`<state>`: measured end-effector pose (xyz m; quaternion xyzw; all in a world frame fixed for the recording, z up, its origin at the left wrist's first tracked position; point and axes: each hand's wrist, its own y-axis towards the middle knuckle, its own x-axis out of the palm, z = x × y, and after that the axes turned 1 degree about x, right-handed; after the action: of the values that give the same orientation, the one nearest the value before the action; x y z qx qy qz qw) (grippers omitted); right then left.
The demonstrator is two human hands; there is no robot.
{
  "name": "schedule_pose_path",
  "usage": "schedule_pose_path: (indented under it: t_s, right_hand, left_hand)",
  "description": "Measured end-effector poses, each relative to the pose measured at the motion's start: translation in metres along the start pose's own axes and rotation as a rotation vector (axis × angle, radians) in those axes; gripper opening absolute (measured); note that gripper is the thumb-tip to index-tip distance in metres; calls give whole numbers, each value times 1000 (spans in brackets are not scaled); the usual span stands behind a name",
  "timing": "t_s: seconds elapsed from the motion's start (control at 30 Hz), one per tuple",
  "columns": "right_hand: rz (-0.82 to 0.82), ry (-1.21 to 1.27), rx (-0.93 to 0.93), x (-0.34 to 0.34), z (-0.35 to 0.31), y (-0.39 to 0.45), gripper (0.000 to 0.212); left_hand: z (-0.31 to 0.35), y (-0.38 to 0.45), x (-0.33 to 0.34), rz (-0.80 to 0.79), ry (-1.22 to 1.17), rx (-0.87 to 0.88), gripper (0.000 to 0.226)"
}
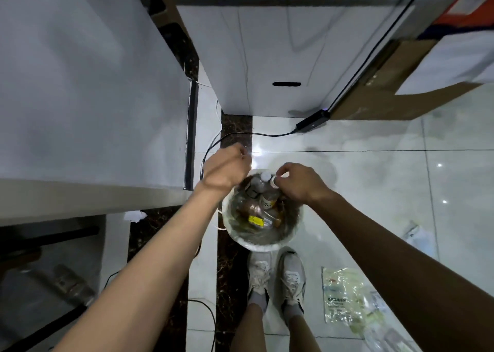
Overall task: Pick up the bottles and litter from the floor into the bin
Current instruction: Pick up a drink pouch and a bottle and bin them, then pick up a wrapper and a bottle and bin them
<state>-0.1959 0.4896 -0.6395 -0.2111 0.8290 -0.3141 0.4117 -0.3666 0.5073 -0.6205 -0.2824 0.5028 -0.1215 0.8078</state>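
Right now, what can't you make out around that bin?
- Head view: the left hand shows only its back, so whether it holds anything is unclear.
- The right hand hides part of the bottle it pinches.
- Label text on the clear wrapper: too blurred.
- The bin's lower contents: too dim.

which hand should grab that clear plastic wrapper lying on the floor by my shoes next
Right, probably. The clear plastic wrapper lies on your right, beside the shoes. Your right hand is on that side; the left hand would cross over.
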Motion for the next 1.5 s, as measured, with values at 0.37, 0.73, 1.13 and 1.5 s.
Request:
schedule_pose_path:
  t_s: [0.37,0.73,1.13,1.5]
  right_hand:
    - [310,64,97,-164,-24,-124,34]
    - [607,266,328,-283,85,-393,38]
    - [916,468,628,-245,210,-730,45]
    - [1105,493,851,-151,253,-942,47]
  left_hand:
    - [135,-79,-91,-41,80,314,24]
    - [345,-265,-120,-84,172,787,28]
    - [480,-575,-41,-188,380,1193,30]
    - [500,-777,36,-206,429,1481,28]
